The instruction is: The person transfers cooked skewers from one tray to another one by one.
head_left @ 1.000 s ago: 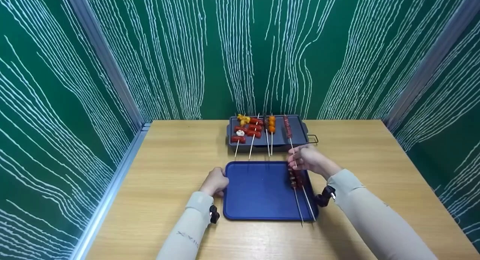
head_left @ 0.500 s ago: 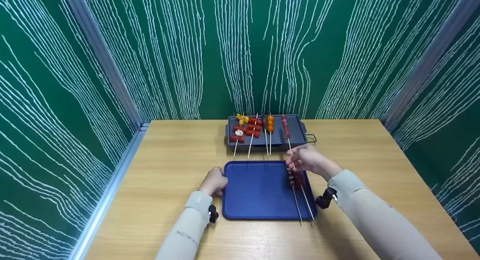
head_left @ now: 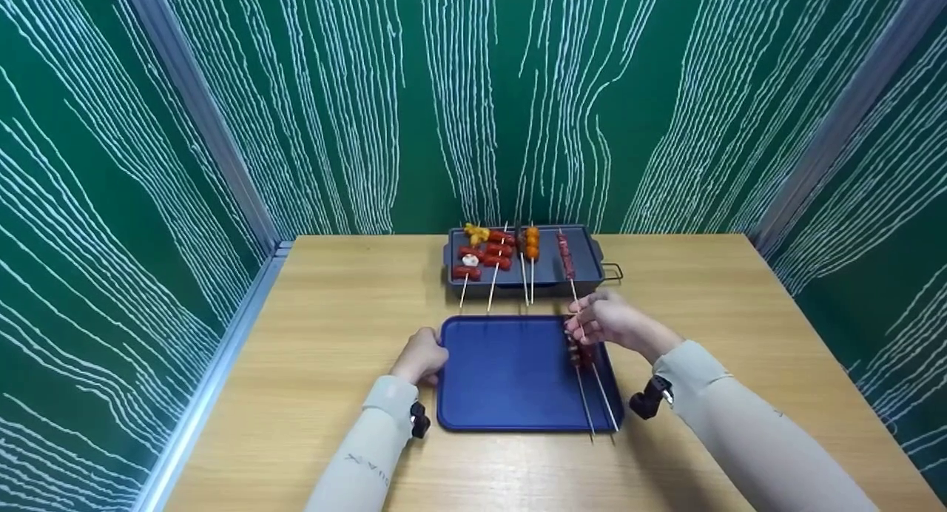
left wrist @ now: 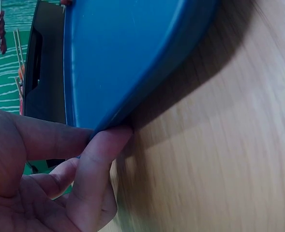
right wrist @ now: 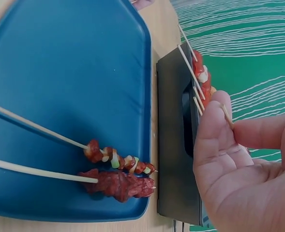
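My right hand (head_left: 607, 321) pinches the stick of a red meat skewer (head_left: 566, 257) between thumb and fingers. That skewer overlaps the right part of the dark grill pan (head_left: 547, 271) in the head view; the left wrist view shows its meat against the green wall, above the pan. Below this hand, two skewers lie on the right side of the blue tray (head_left: 510, 379): a dark red meat skewer (right wrist: 120, 185) and a skewer of small sausage and vegetable pieces (right wrist: 115, 158). At the tray's left edge, my left hand (left wrist: 60, 169) grips the rim between thumb and fingers.
On the pan's left half rest several more skewers, among them red sausage pieces (head_left: 497, 251), orange balls (head_left: 532, 243) and a yellow piece (head_left: 476, 234). A wire handle (head_left: 613, 271) sticks out at the pan's right. Green patterned walls (head_left: 666, 112) enclose the wooden table (head_left: 333, 297).
The right hand has drawn slightly nearer the person, and the pinched skewer has come a little that way with it. The left hand keeps its grip on the tray.
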Tool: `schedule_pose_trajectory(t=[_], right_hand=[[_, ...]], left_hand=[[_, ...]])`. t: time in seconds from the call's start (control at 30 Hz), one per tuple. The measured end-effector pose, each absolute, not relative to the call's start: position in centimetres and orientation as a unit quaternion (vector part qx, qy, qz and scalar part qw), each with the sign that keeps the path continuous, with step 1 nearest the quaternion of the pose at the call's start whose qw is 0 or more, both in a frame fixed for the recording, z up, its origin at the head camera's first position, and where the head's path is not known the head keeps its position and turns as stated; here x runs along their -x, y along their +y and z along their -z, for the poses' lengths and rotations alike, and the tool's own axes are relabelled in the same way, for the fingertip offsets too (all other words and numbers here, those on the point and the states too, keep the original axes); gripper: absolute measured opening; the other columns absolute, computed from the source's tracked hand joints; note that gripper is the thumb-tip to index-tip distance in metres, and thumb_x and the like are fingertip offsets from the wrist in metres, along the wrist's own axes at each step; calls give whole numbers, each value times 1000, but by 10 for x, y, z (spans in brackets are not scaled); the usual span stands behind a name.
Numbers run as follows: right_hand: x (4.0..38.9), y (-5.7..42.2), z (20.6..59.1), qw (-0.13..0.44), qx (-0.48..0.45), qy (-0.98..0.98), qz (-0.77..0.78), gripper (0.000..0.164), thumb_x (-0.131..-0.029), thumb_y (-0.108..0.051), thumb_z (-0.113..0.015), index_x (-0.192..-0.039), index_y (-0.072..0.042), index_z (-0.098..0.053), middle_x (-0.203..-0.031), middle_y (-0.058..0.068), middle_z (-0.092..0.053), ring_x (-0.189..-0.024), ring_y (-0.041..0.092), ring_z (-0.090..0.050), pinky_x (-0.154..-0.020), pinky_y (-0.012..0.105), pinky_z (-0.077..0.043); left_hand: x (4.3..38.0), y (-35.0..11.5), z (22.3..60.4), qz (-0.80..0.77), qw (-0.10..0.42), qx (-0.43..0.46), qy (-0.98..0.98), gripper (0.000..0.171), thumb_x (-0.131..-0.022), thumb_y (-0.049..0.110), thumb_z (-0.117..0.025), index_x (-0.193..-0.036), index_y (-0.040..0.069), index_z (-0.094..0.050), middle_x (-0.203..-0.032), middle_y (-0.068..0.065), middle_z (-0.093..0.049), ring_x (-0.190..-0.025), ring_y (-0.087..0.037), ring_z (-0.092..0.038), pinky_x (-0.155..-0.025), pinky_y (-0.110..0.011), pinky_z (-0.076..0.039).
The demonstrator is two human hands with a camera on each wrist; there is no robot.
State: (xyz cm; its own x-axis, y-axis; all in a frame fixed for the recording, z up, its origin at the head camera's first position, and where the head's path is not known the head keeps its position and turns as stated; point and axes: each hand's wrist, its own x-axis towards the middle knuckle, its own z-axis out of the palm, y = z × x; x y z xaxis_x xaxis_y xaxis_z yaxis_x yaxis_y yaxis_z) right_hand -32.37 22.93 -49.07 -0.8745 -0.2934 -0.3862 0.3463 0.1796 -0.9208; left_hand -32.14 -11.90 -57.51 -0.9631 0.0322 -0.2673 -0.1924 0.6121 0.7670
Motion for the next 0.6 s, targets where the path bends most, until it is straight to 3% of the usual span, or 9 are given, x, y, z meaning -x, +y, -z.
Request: schedule_pose_trajectory(t=[0.43,0.6], right_hand=[[314,230,493,265,-12,724,637,18,-100,10,-43,-113,2,-53,-83,4,-69,-68,12,-67,-64,24,-62],[310,230,495,269,-3,727,632,21,-100,9,-43,-118,7,-53,-83,4,-67,-69,12,-68,-65,24,-62]], left_hand=[[322,-120,576,-439,128,44,888,12,-90,-3,-47,-99,3,-52,-87,-12,-55,-49,-20,-59,-39,-28,-57],[324,-119,578,-445,135,42,884,12,-90,-4,-46,-89,8,-48,-83,-9,-53,-51,-19,-60,-40,-30,-59]])
